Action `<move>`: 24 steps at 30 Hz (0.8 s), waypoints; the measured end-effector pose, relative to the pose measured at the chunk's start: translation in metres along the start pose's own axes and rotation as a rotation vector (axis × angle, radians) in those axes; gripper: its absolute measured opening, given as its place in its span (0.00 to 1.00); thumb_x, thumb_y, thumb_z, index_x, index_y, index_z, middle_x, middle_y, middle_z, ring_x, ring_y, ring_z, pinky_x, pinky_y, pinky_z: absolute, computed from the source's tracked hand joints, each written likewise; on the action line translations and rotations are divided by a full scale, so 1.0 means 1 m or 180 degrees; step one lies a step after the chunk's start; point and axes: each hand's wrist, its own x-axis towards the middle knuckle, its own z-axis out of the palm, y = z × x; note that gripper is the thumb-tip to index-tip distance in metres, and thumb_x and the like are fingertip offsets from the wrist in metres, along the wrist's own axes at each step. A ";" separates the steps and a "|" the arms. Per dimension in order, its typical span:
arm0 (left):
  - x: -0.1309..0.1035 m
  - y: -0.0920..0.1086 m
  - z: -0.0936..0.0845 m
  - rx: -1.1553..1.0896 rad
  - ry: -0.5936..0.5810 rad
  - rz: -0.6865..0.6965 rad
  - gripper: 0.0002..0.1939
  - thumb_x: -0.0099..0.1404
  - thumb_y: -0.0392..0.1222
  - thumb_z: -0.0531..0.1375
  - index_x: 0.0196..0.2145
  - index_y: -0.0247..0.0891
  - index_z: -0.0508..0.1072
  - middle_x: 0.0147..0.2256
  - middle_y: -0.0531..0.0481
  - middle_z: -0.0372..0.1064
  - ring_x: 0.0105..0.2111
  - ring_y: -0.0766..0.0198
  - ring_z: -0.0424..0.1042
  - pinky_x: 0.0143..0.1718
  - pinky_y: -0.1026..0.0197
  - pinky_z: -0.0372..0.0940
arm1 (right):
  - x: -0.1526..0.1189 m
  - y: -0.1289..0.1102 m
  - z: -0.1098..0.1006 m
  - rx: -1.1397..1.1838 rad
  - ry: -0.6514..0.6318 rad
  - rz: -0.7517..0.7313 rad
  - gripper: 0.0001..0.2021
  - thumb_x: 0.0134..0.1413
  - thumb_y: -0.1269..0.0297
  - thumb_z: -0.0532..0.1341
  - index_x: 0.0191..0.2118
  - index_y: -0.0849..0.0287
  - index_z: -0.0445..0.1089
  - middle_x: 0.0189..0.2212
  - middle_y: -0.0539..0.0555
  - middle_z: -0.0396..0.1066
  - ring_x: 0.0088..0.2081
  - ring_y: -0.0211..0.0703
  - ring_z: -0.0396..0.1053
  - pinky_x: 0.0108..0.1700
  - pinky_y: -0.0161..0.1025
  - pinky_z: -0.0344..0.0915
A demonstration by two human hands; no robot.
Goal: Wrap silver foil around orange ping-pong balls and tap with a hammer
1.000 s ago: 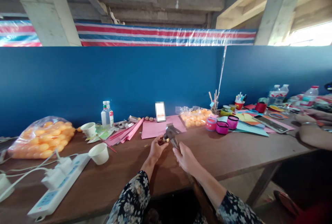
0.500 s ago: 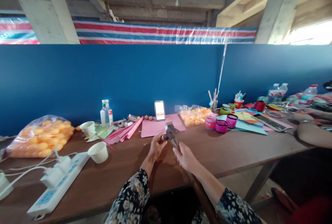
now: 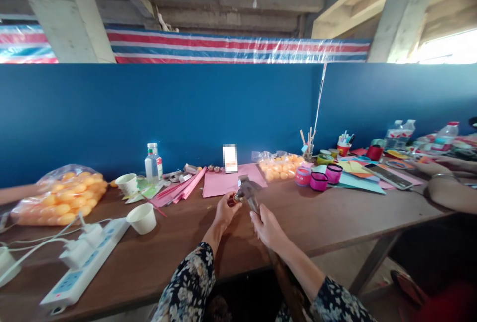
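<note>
My right hand [image 3: 270, 226] is wrapped round the handle of a claw hammer [image 3: 247, 188], its metal head up and tilted to the left. Pinched in the fingers of my left hand [image 3: 224, 212] is a small shiny metal ball [image 3: 237, 197], perhaps a bell. The hammer head is right beside the ball; whether they touch I cannot tell. Both hands are above the brown table [image 3: 238, 257], just in front of a pink paper sheet [image 3: 216, 185]. Two similar metal balls [image 3: 213, 168] lie at the back edge of that sheet.
A power strip [image 3: 87, 262], paper cups [image 3: 141, 218] and a bag of orange balls [image 3: 61, 198] stand on the left. Another bag of balls [image 3: 279, 167] and pink-purple rings [image 3: 319, 181] are right of centre. A phone [image 3: 389, 177] and a co-worker's arm [image 3: 454, 192] are farther right.
The hammer head has shifted slightly left, closer to the ball. Another person's arm has come in from the left, behind the bag of orange balls.
</note>
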 end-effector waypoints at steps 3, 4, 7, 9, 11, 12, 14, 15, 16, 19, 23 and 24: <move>0.000 -0.001 0.000 0.0007 -0.0079 0.0033 0.19 0.42 0.35 0.63 0.36 0.36 0.69 0.32 0.48 0.70 0.31 0.64 0.69 0.36 0.59 0.64 | 0.000 0.002 -0.001 -0.0028 -0.0100 0.0032 0.08 0.53 0.63 0.49 0.26 0.58 0.56 0.16 0.47 0.61 0.18 0.34 0.60 0.20 0.30 0.53; 0.000 0.000 0.000 0.0001 -0.0101 0.0019 0.19 0.42 0.35 0.63 0.35 0.35 0.68 0.32 0.49 0.70 0.31 0.64 0.69 0.36 0.59 0.64 | 0.001 0.002 -0.002 -0.0049 -0.0110 0.0036 0.08 0.53 0.63 0.49 0.25 0.58 0.56 0.16 0.47 0.61 0.18 0.34 0.60 0.20 0.30 0.53; 0.000 0.001 -0.001 0.0003 0.0008 -0.0050 0.19 0.43 0.36 0.63 0.36 0.35 0.68 0.31 0.49 0.70 0.31 0.65 0.69 0.36 0.60 0.64 | 0.004 0.002 -0.010 -0.0181 -0.0078 0.0033 0.10 0.54 0.62 0.47 0.25 0.58 0.56 0.16 0.48 0.61 0.18 0.35 0.60 0.21 0.31 0.52; 0.000 0.002 -0.001 0.0050 0.0140 -0.0109 0.19 0.43 0.37 0.63 0.36 0.35 0.68 0.30 0.49 0.70 0.30 0.65 0.69 0.35 0.60 0.63 | 0.005 0.004 -0.017 -0.0329 -0.0089 0.0009 0.10 0.55 0.62 0.46 0.25 0.58 0.56 0.17 0.49 0.61 0.19 0.35 0.61 0.22 0.31 0.52; -0.001 0.004 -0.002 0.0079 0.0139 -0.0148 0.18 0.44 0.38 0.63 0.36 0.35 0.68 0.31 0.49 0.70 0.30 0.65 0.69 0.35 0.60 0.63 | 0.005 0.010 -0.024 -0.0553 -0.0129 -0.0024 0.10 0.55 0.63 0.46 0.26 0.59 0.57 0.19 0.50 0.63 0.21 0.36 0.62 0.24 0.32 0.52; -0.001 0.006 -0.003 0.0079 0.0102 -0.0154 0.18 0.45 0.38 0.63 0.36 0.35 0.68 0.31 0.49 0.70 0.30 0.64 0.69 0.35 0.60 0.63 | 0.005 0.014 -0.028 -0.0694 -0.0164 -0.0039 0.10 0.55 0.63 0.46 0.27 0.59 0.58 0.20 0.51 0.64 0.23 0.37 0.62 0.25 0.32 0.52; -0.002 0.009 -0.003 0.0076 0.0058 -0.0134 0.17 0.45 0.38 0.62 0.36 0.35 0.68 0.32 0.48 0.70 0.31 0.63 0.69 0.36 0.60 0.63 | 0.003 0.026 -0.036 -0.1003 -0.0241 -0.0052 0.09 0.55 0.62 0.47 0.29 0.60 0.59 0.23 0.53 0.66 0.26 0.39 0.64 0.28 0.33 0.53; -0.002 0.010 -0.003 0.0090 0.0074 -0.0121 0.17 0.45 0.38 0.62 0.36 0.35 0.68 0.32 0.48 0.70 0.32 0.63 0.68 0.36 0.60 0.63 | 0.002 0.032 -0.040 -0.1151 -0.0291 -0.0068 0.09 0.55 0.62 0.47 0.31 0.60 0.60 0.25 0.54 0.67 0.28 0.40 0.65 0.29 0.34 0.54; -0.002 0.011 -0.003 0.0115 0.0103 -0.0106 0.17 0.45 0.38 0.62 0.36 0.35 0.69 0.32 0.48 0.70 0.32 0.63 0.68 0.36 0.59 0.63 | 0.002 0.039 -0.044 -0.1311 -0.0326 -0.0080 0.09 0.55 0.62 0.48 0.33 0.60 0.60 0.28 0.55 0.68 0.30 0.41 0.66 0.31 0.34 0.54; -0.002 0.013 -0.003 0.0181 0.0181 -0.0064 0.17 0.46 0.39 0.62 0.36 0.35 0.69 0.32 0.47 0.70 0.32 0.63 0.69 0.37 0.59 0.63 | 0.002 0.056 -0.058 -0.1789 -0.0450 -0.0087 0.09 0.54 0.62 0.49 0.36 0.61 0.62 0.33 0.58 0.68 0.33 0.43 0.67 0.33 0.35 0.55; -0.001 0.011 -0.003 0.0135 0.0209 -0.0095 0.19 0.45 0.39 0.63 0.37 0.34 0.69 0.34 0.46 0.70 0.33 0.63 0.69 0.37 0.59 0.63 | 0.006 0.069 -0.075 -0.2222 -0.0628 -0.0052 0.10 0.54 0.62 0.51 0.39 0.59 0.62 0.34 0.57 0.67 0.35 0.44 0.66 0.35 0.36 0.55; -0.001 0.010 -0.004 0.0120 0.0213 -0.0104 0.19 0.45 0.39 0.63 0.37 0.34 0.69 0.34 0.46 0.71 0.33 0.63 0.69 0.37 0.59 0.63 | 0.008 0.071 -0.078 -0.2304 -0.0670 -0.0053 0.10 0.53 0.63 0.51 0.40 0.59 0.62 0.35 0.57 0.66 0.36 0.44 0.66 0.35 0.36 0.55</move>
